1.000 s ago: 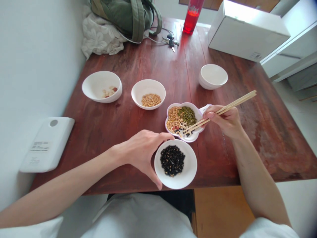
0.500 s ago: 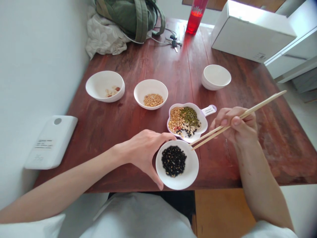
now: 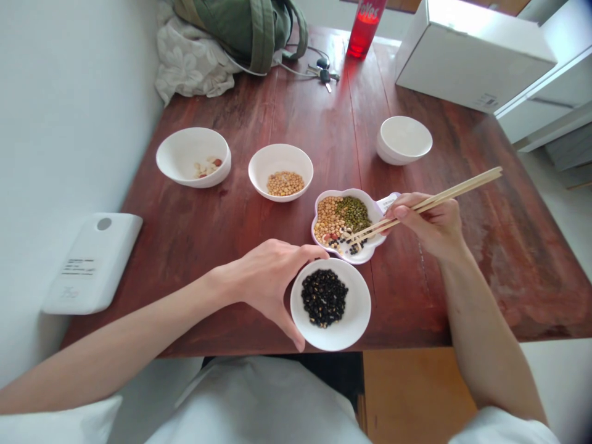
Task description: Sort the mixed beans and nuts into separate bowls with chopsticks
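My left hand point(image 3: 277, 280) grips the left rim of a white bowl point(image 3: 358, 314) at the table's front edge, thumb and fingers around its side. Inside that bowl lies a heap of black beans point(image 3: 324, 298). A pair of wooden chopsticks point(image 3: 439, 198) is held in my right hand point(image 3: 428, 225). Their tips reach into a flower-shaped dish point(image 3: 367, 254) just behind the bowl, among black beans and pale seeds. The dish also holds yellow soybeans point(image 3: 329, 214) and green mung beans point(image 3: 353, 213); its handle is partly behind my right hand.
Farther back stand a bowl with peanuts point(image 3: 173, 161), a bowl with soybeans point(image 3: 259, 176) and another white bowl point(image 3: 404, 140). A white power bank-like slab point(image 3: 92, 265) lies left. Behind are a green bag point(image 3: 231, 31), keys point(image 3: 325, 75), a red bottle point(image 3: 366, 31) and a white box point(image 3: 467, 61).
My right hand has moved the chopsticks away from the bean bowl's rim, up and into the flower-shaped dish. My left hand stays on the bowl.
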{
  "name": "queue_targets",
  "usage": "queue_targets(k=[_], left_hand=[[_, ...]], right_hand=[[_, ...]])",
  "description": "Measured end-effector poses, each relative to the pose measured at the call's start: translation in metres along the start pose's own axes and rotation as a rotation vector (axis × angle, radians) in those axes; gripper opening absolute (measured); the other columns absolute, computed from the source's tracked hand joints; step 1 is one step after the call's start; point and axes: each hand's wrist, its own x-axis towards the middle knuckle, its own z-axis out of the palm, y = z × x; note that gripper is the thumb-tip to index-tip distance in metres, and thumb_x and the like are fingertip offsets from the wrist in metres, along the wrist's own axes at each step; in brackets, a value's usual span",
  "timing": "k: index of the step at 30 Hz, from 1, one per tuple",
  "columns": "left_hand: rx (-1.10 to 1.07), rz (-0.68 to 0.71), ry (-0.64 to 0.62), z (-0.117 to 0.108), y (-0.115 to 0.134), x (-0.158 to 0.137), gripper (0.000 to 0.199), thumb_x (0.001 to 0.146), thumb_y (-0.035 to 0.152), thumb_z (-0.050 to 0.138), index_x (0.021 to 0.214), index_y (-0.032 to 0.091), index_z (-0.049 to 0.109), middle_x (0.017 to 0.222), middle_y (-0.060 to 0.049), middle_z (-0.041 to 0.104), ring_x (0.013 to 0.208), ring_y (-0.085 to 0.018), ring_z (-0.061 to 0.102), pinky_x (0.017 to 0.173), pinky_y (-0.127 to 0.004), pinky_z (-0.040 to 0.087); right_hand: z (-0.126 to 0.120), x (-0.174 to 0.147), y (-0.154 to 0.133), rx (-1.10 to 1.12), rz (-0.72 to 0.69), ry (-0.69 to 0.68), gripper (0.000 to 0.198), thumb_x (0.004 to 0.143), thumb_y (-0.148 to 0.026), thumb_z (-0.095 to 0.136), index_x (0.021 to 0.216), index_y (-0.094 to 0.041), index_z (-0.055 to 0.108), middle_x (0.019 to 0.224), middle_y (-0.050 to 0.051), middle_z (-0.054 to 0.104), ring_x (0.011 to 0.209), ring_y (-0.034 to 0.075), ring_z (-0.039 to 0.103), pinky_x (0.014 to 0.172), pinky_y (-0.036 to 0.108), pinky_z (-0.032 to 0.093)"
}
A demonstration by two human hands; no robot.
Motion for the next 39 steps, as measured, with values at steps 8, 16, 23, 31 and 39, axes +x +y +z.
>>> queue_targets(k=[8, 16, 23, 31, 39], left_hand=[[-0.011, 0.003, 0.000, 0.0001, -0.0005, -0.0002, 0.131, 0.044, 0.095, 0.090, 0.147, 0.025, 0.050, 0.124, -0.012, 0.083, 0.101, -0.038, 0.083, 0.097, -0.043, 0.057], [-0.009, 0.021, 0.004, -0.0003, -0.0009, 0.0002, 0.129, 0.045, 0.096, 0.090, 0.145, 0.026, 0.049, 0.125, -0.011, 0.083, 0.101, -0.038, 0.084, 0.095, -0.042, 0.057], [-0.006, 0.003, -0.001, 0.0007, -0.0009, -0.0003, 0.129, 0.046, 0.096, 0.089, 0.147, 0.027, 0.049, 0.125, -0.010, 0.082, 0.100, -0.036, 0.083, 0.096, -0.040, 0.056], [-0.018, 0.006, 0.001, 0.0004, -0.0002, 0.0006, 0.120, 0.051, 0.089, 0.092, 0.144, 0.026, 0.049, 0.123, -0.010, 0.083, 0.100, -0.036, 0.083, 0.096, -0.040, 0.056], [-0.032, -0.010, -0.011, -0.0004, 0.0002, 0.0005, 0.123, 0.047, 0.088, 0.095, 0.144, 0.025, 0.051, 0.122, -0.011, 0.084, 0.099, -0.037, 0.084, 0.097, -0.041, 0.058]], right_hand=[[-0.0029, 0.0004, 0.0053, 0.007, 0.024, 0.005, 0.018, 0.095, -0.043, 0.087, 0.088, -0.026, 0.088, 0.084, 0.004, 0.082, 0.072, 0.019, 0.078, 0.066, 0.031, 0.069], [-0.0022, 0.0004, 0.0065, 0.023, 0.046, -0.017, 0.020, 0.096, -0.043, 0.085, 0.087, -0.025, 0.088, 0.080, 0.004, 0.081, 0.068, 0.020, 0.079, 0.065, 0.033, 0.070], [0.0001, 0.0010, 0.0055, 0.062, 0.054, 0.010, 0.023, 0.093, -0.046, 0.089, 0.087, -0.023, 0.087, 0.080, 0.004, 0.082, 0.063, 0.020, 0.079, 0.058, 0.031, 0.070], [0.0040, 0.0018, 0.0045, 0.114, 0.094, -0.041, 0.025, 0.089, -0.047, 0.092, 0.087, -0.023, 0.086, 0.077, 0.006, 0.082, 0.061, 0.022, 0.079, 0.054, 0.033, 0.070], [0.0059, 0.0016, 0.0035, 0.129, 0.087, -0.069, 0.024, 0.090, -0.047, 0.091, 0.087, -0.023, 0.086, 0.079, 0.006, 0.083, 0.062, 0.023, 0.080, 0.054, 0.033, 0.070]])
